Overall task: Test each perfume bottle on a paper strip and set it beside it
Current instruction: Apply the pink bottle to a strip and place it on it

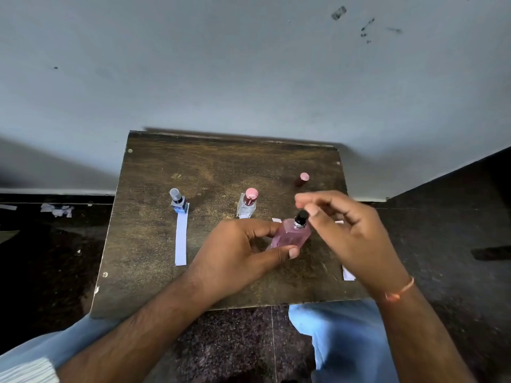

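Torn paper scraps (56,210) lie on the dark speckled floor (41,272) left of a scuffed wooden table (221,167) set against a pale wall (249,64). Toward the table's left edge a blue bottle (178,202) stands at the far end of a paper strip (181,239). Midway stands a clear bottle with a pink cap (248,203). The left hand (240,252) grips the pink perfume bottle (290,236), tilted above the table's middle; the right hand (348,233) pinches its black cap (301,216). A pink-topped bottle (302,179) stands near the far right corner.
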`<state>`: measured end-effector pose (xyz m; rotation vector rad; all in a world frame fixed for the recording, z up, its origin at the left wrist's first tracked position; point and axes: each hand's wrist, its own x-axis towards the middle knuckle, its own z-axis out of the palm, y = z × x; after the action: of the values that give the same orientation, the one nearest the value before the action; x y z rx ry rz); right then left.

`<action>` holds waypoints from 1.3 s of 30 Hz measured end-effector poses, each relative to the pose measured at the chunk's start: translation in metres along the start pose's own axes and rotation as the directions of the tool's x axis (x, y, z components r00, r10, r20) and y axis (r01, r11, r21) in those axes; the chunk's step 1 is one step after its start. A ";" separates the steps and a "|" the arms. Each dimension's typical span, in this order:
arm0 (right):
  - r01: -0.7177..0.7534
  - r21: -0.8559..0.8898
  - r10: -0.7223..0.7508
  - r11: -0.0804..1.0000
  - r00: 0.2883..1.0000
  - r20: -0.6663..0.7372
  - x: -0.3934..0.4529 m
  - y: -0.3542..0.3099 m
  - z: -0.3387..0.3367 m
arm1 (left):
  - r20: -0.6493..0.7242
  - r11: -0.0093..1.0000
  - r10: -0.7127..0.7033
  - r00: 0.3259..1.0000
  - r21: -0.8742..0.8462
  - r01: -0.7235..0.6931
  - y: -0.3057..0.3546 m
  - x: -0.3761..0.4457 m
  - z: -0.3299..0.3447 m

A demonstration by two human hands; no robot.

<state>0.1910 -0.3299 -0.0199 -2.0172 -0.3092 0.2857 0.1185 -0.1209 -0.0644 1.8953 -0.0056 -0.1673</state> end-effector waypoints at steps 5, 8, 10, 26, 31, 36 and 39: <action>-0.053 0.210 0.035 0.976 0.995 0.092 -0.039 0.009 0.006 | 0.017 0.999 0.049 0.999 0.014 -0.049 0.006 -0.005 0.000; -0.071 0.200 0.049 0.977 0.992 0.113 -0.033 0.021 0.014 | 0.029 0.999 0.040 0.999 -0.011 -0.040 0.000 -0.007 0.002; -0.115 0.279 0.087 0.953 0.990 0.109 -0.024 0.020 0.015 | 0.036 0.997 0.005 0.999 -0.072 -0.002 0.000 -0.009 0.002; -0.482 0.794 0.282 0.372 0.873 0.398 -0.006 0.016 0.007 | 0.082 0.989 -0.103 0.991 -0.099 0.111 -0.005 -0.004 0.015; -0.566 0.752 0.243 0.338 0.825 0.511 -0.007 0.019 0.006 | 0.052 0.964 -0.140 0.989 -0.222 0.148 -0.011 -0.002 0.017; -0.543 0.728 0.258 0.419 0.840 0.478 -0.006 0.022 0.008 | 0.074 0.938 -0.187 0.980 -0.282 0.201 -0.010 -0.001 0.018; -0.498 0.617 0.293 0.610 0.865 0.408 -0.006 0.022 0.004 | 0.087 0.916 -0.206 0.975 -0.332 0.223 -0.006 -0.003 0.018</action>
<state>0.1861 -0.3382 -0.0413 -1.2340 0.1082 0.8396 0.1131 -0.1357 -0.0756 1.5409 0.1882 -0.3440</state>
